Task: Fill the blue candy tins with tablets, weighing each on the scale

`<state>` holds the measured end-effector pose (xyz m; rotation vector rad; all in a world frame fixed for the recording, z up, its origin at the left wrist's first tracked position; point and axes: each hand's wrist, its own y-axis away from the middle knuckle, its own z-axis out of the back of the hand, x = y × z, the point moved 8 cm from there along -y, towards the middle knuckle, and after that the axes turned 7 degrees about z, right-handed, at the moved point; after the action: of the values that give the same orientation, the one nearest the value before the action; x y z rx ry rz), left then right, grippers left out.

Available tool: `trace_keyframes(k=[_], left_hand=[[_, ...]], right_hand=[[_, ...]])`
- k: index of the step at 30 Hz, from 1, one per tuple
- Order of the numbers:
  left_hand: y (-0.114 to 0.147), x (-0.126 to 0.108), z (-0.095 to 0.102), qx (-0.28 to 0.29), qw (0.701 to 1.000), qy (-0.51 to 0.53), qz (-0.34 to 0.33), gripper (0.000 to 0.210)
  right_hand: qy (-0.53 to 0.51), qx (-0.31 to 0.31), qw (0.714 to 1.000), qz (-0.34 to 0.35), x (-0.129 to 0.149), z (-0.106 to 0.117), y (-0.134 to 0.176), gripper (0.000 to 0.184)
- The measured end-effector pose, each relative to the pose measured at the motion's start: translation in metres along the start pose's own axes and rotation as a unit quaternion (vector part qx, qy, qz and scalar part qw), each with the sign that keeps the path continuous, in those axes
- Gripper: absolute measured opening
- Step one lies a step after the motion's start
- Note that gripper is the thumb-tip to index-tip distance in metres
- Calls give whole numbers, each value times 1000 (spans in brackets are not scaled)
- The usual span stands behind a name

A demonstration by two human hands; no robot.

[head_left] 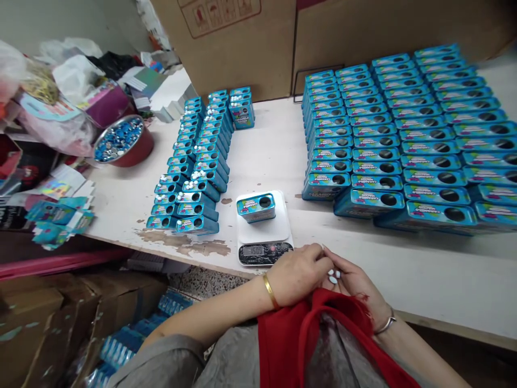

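Note:
My right hand (361, 285) is cupped near the table's front edge, with a few small white oval candies (333, 277) in its palm. Over that palm, my left hand (299, 272) has its fingers bent together; what they pinch, if anything, is hidden. Just beyond the left hand stands a white digital scale (262, 231) with a lit display that I cannot read surely. One blue candy tin (256, 207) rests upright on its plate, its round top opening dark. The tin is apart from both hands.
Blue tins topped with white candies (201, 175) stand in rows at left. Larger rows of blue tins (375, 153) fill the right. A red bowl (135, 153) of blue and silver pieces, cardboard boxes (238, 54) and a paper stack (173, 94) lie around.

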<state>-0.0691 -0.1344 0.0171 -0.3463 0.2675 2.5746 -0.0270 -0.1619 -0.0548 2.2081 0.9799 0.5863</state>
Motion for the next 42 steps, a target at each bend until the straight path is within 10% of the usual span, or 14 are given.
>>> trace_keyframes(k=[5, 15, 24, 29, 33, 42], left_hand=[[4, 9, 12, -20, 991, 129, 5, 14], [14, 99, 136, -262, 926, 235, 139, 6], [17, 91, 121, -241, 951, 150, 120, 17], [1, 14, 41, -21, 998, 61, -8, 25], [-2, -6, 0, 8, 1000, 23, -1, 23], [3, 7, 2, 4, 994, 102, 40, 15]], right_hand=[[-35, 27, 999, -13, -3, -7, -1, 12], [2, 9, 1000, 19, 9, -25, -1, 18], [-16, 45, 999, 17, 13, -33, 0, 31], [-24, 39, 999, 6, 14, -29, 2, 28], [-17, 18, 1000, 1, 13, -14, 7, 29], [-57, 16, 998, -24, 1, -7, -1, 13]])
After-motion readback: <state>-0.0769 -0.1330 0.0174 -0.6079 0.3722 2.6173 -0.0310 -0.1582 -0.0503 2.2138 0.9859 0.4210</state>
